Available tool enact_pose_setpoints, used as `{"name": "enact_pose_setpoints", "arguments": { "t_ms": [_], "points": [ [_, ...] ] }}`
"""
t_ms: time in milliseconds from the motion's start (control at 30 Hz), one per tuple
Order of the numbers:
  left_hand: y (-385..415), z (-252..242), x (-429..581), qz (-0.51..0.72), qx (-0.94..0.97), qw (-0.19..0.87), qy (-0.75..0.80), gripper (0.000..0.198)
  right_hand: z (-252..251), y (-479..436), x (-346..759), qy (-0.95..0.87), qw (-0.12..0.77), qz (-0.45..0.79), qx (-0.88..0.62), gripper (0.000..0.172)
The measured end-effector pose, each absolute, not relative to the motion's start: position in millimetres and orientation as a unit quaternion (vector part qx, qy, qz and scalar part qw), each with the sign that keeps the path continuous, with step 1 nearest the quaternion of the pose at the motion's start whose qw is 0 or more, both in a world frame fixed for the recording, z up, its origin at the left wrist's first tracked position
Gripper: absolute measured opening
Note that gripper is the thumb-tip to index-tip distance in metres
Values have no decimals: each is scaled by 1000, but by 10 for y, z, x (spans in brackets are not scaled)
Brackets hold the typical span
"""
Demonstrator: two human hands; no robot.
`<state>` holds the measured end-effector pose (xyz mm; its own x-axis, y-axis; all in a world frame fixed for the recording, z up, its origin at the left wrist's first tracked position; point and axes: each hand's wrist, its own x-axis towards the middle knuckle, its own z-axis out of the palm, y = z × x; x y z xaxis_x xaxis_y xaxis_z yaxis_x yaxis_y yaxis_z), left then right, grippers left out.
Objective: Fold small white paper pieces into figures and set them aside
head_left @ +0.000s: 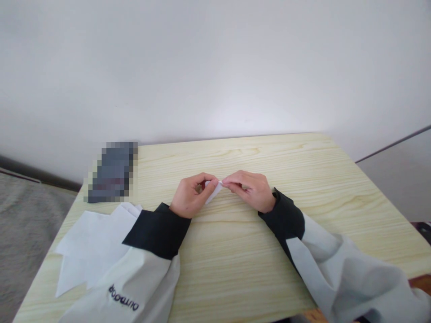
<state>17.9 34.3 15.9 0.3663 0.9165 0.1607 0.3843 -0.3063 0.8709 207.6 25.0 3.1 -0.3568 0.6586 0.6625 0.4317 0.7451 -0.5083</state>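
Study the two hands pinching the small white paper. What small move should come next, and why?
Likely slide the right hand down the small white paper to sharpen the crease: the left hand and right hand both pinch its upper end, fingertips meeting, while its lower end slants free toward the table.

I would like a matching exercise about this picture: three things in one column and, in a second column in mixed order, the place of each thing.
Things:
1. small folded paper
2. white sheets
3. dark blurred object

Places:
A. far left corner of the table
B. pinched between the left hand and the right hand
C. partly under the left sleeve

Pairs: 1-B, 2-C, 3-A
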Motion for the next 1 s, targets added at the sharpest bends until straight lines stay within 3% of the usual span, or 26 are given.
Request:
{"name": "enact_pose_setpoints", "arguments": {
  "t_ms": [167,300,733,1000],
  "points": [
    [356,171,174,336,671,503,427,28,24,244,2080,-825,454,99,-321,10],
    [361,193,177,336,649,541,417,29,21,246,2089,-829,453,100,-313,12],
    [349,207,184,323,658,523,434,29,34,254,2086,-844,447,102,-279,12],
    [356,154,194,327,680,476,451,28,44,212,2054,-798,437,183,-371,13]
  ]
}}
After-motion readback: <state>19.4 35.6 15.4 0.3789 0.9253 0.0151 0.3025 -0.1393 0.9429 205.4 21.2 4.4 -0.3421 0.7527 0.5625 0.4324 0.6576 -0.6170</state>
